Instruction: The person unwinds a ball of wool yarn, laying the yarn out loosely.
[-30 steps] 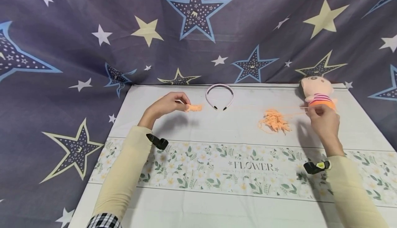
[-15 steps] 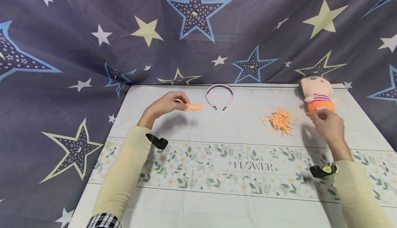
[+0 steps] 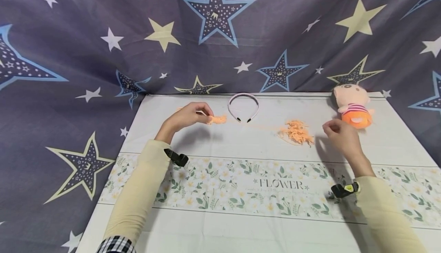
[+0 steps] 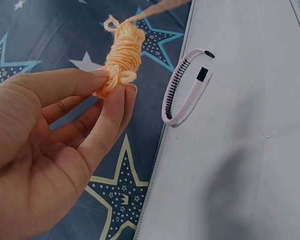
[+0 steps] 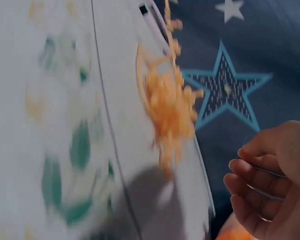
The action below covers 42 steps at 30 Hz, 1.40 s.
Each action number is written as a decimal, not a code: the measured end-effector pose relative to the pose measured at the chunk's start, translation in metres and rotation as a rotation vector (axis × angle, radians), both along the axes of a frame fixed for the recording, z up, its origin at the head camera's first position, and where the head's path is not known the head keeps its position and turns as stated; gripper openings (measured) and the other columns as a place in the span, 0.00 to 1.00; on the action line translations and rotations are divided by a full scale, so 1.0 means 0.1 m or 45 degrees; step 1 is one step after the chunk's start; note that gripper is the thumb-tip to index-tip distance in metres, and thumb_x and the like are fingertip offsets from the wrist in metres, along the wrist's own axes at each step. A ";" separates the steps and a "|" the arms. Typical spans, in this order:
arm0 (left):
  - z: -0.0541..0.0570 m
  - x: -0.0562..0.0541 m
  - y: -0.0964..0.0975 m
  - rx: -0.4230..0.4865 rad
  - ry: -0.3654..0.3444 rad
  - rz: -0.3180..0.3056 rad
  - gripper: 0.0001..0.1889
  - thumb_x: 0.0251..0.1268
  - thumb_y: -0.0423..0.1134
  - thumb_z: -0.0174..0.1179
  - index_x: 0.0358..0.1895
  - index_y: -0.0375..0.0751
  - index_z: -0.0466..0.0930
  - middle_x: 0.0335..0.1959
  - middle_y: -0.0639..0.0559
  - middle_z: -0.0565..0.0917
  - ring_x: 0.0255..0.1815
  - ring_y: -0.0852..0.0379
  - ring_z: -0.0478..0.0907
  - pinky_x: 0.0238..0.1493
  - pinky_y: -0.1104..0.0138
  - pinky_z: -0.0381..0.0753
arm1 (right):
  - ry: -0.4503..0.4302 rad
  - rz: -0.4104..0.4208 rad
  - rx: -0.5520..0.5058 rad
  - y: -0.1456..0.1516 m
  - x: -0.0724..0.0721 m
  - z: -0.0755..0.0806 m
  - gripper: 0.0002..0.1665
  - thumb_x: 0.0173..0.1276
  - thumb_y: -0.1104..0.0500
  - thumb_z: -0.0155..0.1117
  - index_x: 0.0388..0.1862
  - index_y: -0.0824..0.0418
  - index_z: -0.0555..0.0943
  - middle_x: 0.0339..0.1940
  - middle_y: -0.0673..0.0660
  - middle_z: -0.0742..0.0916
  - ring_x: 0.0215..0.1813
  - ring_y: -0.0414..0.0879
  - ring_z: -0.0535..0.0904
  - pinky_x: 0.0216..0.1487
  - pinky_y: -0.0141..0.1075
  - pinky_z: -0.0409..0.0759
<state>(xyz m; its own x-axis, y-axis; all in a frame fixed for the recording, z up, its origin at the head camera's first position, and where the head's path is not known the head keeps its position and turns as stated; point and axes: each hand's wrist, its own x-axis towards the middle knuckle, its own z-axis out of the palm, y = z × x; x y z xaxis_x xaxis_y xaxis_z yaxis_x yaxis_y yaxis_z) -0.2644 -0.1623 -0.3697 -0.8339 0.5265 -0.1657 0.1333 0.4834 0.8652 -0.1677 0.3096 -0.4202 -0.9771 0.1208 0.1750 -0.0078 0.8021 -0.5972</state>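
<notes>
My left hand pinches a small wound bundle of orange yarn between thumb and fingertips, above the white table. From the bundle a strand stretches off to the right. A loose tangle of orange yarn appears right of centre in the head view, blurred in the right wrist view. My right hand is to the right of the tangle, apart from it. Its fingers are loosely curled, and no yarn shows between them.
A pink headband with dark teeth lies at the table's back middle. The plush doll in a striped top and orange bottoms rests at the back right, close to my right hand. Behind the table hangs a star-patterned curtain.
My right hand drew the yarn strand rightward, then let go and came back left. The tangle shifted slightly right, then left. My left hand has barely moved, still pinching the wound bundle.
</notes>
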 end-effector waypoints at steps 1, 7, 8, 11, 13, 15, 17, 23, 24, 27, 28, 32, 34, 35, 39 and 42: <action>0.00 0.00 0.01 -0.001 0.002 -0.004 0.08 0.63 0.36 0.62 0.43 0.39 0.79 0.41 0.46 0.80 0.42 0.50 0.78 0.47 0.61 0.76 | 0.033 0.023 -0.006 -0.06 -0.02 0.01 0.14 0.70 0.59 0.56 0.43 0.70 0.79 0.38 0.69 0.85 0.41 0.59 0.79 0.38 0.40 0.72; 0.02 0.00 0.07 0.011 -0.003 -0.028 0.08 0.63 0.36 0.62 0.43 0.38 0.79 0.41 0.45 0.80 0.43 0.49 0.77 0.48 0.59 0.75 | 0.173 0.171 -0.089 -0.55 -0.16 0.07 0.09 0.68 0.63 0.59 0.42 0.68 0.80 0.36 0.66 0.86 0.38 0.57 0.82 0.41 0.37 0.77; 0.02 0.00 0.08 0.014 -0.004 -0.029 0.08 0.63 0.36 0.62 0.43 0.38 0.79 0.41 0.45 0.80 0.43 0.49 0.77 0.48 0.59 0.76 | 0.179 0.197 -0.105 -0.64 -0.18 0.08 0.09 0.68 0.63 0.59 0.42 0.67 0.80 0.36 0.65 0.86 0.37 0.56 0.82 0.41 0.38 0.78; 0.01 0.01 0.11 0.028 -0.010 -0.023 0.07 0.62 0.35 0.63 0.42 0.39 0.80 0.40 0.47 0.81 0.43 0.50 0.77 0.47 0.60 0.76 | 0.193 0.295 -0.160 -0.93 -0.25 0.10 0.08 0.67 0.64 0.61 0.41 0.67 0.81 0.35 0.63 0.86 0.36 0.54 0.82 0.42 0.45 0.80; 0.00 0.01 0.13 0.037 -0.018 -0.019 0.06 0.62 0.35 0.63 0.41 0.40 0.80 0.40 0.47 0.81 0.42 0.50 0.77 0.46 0.61 0.77 | 0.211 0.362 -0.180 -1.13 -0.30 0.10 0.08 0.66 0.64 0.61 0.41 0.66 0.81 0.34 0.62 0.86 0.36 0.53 0.82 0.42 0.47 0.81; 0.00 0.02 0.13 0.049 -0.026 -0.015 0.06 0.62 0.35 0.63 0.41 0.40 0.80 0.39 0.47 0.80 0.42 0.50 0.78 0.46 0.61 0.77 | 0.214 0.432 -0.205 -1.31 -0.33 0.10 0.08 0.66 0.64 0.62 0.42 0.66 0.81 0.35 0.61 0.86 0.37 0.52 0.81 0.44 0.47 0.82; 0.00 0.02 0.14 0.052 -0.025 -0.021 0.06 0.63 0.35 0.63 0.41 0.40 0.80 0.40 0.47 0.80 0.42 0.50 0.78 0.46 0.61 0.78 | 0.212 0.502 -0.212 -1.49 -0.35 0.10 0.09 0.66 0.63 0.63 0.44 0.65 0.81 0.37 0.60 0.85 0.40 0.52 0.81 0.46 0.46 0.81; 0.01 0.01 0.13 0.040 -0.027 -0.031 0.07 0.64 0.35 0.62 0.42 0.37 0.79 0.40 0.46 0.80 0.42 0.50 0.78 0.47 0.61 0.78 | 0.201 0.636 -0.158 -1.91 -0.37 0.04 0.11 0.68 0.59 0.62 0.46 0.62 0.82 0.41 0.56 0.85 0.45 0.50 0.81 0.50 0.44 0.80; 0.01 0.01 0.13 0.037 -0.024 -0.030 0.07 0.64 0.35 0.62 0.42 0.37 0.79 0.40 0.46 0.80 0.42 0.50 0.78 0.47 0.61 0.78 | 0.204 0.642 -0.155 -1.95 -0.36 0.03 0.10 0.68 0.58 0.62 0.45 0.61 0.82 0.41 0.55 0.85 0.45 0.49 0.81 0.51 0.44 0.79; 0.02 0.01 0.12 0.029 -0.012 -0.031 0.08 0.63 0.35 0.62 0.43 0.37 0.79 0.40 0.46 0.80 0.43 0.51 0.78 0.47 0.61 0.77 | 0.210 0.652 -0.176 -2.05 -0.35 0.03 0.09 0.69 0.57 0.61 0.43 0.60 0.83 0.40 0.53 0.86 0.45 0.47 0.81 0.51 0.42 0.80; 0.02 0.00 0.13 0.028 -0.007 -0.032 0.08 0.63 0.35 0.62 0.43 0.37 0.79 0.40 0.46 0.80 0.43 0.51 0.78 0.48 0.61 0.77 | 0.213 0.652 -0.183 -2.07 -0.34 0.03 0.09 0.70 0.57 0.61 0.42 0.59 0.83 0.40 0.53 0.86 0.44 0.47 0.82 0.50 0.41 0.80; 0.02 0.01 0.12 0.021 -0.005 -0.027 0.08 0.63 0.35 0.62 0.43 0.37 0.79 0.40 0.46 0.81 0.43 0.51 0.78 0.49 0.59 0.77 | 0.245 0.639 -0.214 -2.08 -0.34 0.07 0.09 0.70 0.56 0.60 0.41 0.58 0.83 0.39 0.52 0.86 0.42 0.46 0.81 0.48 0.41 0.80; 0.01 0.01 0.12 0.017 -0.009 -0.021 0.07 0.63 0.35 0.62 0.42 0.37 0.79 0.40 0.46 0.81 0.43 0.51 0.78 0.48 0.59 0.77 | 0.268 0.617 -0.227 -2.05 -0.36 0.10 0.08 0.70 0.57 0.60 0.40 0.58 0.83 0.38 0.53 0.86 0.42 0.46 0.82 0.48 0.41 0.81; 0.01 0.01 0.12 0.013 -0.011 -0.019 0.07 0.63 0.35 0.62 0.42 0.38 0.79 0.40 0.46 0.81 0.43 0.51 0.78 0.48 0.60 0.77 | 0.280 0.604 -0.237 -2.02 -0.37 0.11 0.07 0.70 0.58 0.60 0.40 0.59 0.83 0.37 0.53 0.86 0.41 0.47 0.81 0.47 0.41 0.81; 0.02 0.02 0.12 0.018 -0.016 -0.015 0.07 0.63 0.34 0.62 0.42 0.37 0.79 0.40 0.45 0.81 0.43 0.50 0.78 0.47 0.61 0.77 | 0.322 0.540 -0.271 -1.90 -0.41 0.15 0.06 0.68 0.60 0.62 0.38 0.61 0.83 0.35 0.56 0.86 0.38 0.48 0.81 0.45 0.41 0.81; 0.02 0.02 0.12 0.023 -0.020 -0.013 0.07 0.63 0.34 0.62 0.42 0.37 0.79 0.40 0.45 0.80 0.43 0.49 0.78 0.47 0.60 0.76 | 0.346 0.495 -0.286 -1.79 -0.43 0.16 0.06 0.68 0.61 0.62 0.38 0.62 0.83 0.33 0.57 0.86 0.36 0.48 0.81 0.43 0.41 0.81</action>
